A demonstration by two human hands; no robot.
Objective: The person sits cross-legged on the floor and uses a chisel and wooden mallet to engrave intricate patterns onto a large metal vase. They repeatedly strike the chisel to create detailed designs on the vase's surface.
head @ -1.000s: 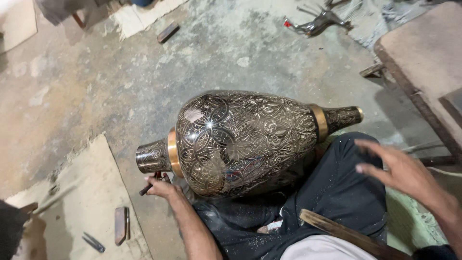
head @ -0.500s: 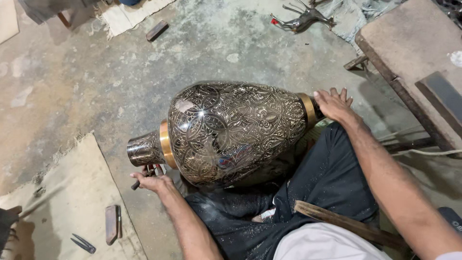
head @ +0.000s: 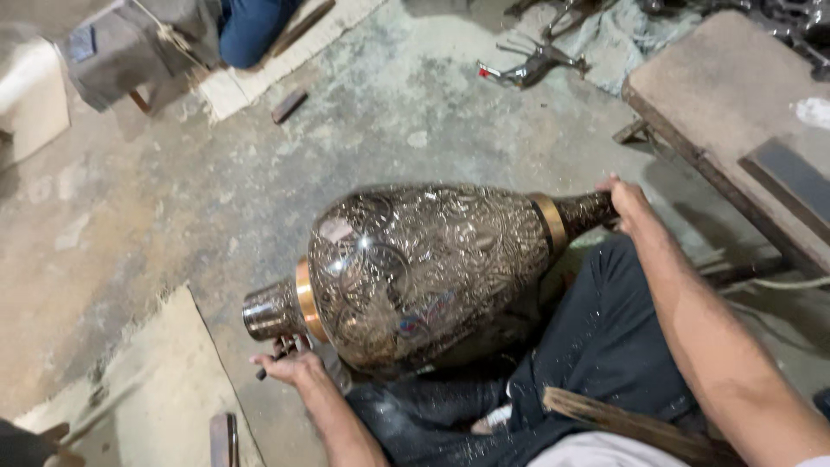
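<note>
A large engraved dark metal vase (head: 424, 268) with brass bands lies on its side across my lap, its base pointing left and its narrow neck pointing right. My right hand (head: 627, 201) is closed around the neck. My left hand (head: 290, 361) sits under the vase's base end, fingers curled around a small dark tool that pokes out toward the floor. My dark trousers (head: 596, 346) are dusted with metal flecks.
A low wooden bench (head: 735, 112) with a dark slab stands at the right. Metal tools (head: 532, 67) lie on the concrete floor at the top. Another person's blue-clad leg (head: 251, 26) shows top left. A board (head: 147, 380) and a chisel (head: 223, 437) lie bottom left.
My right hand reached from the air over my knee to the vase's neck and closed on it. The view has shifted so the vase sits further right and lower.
</note>
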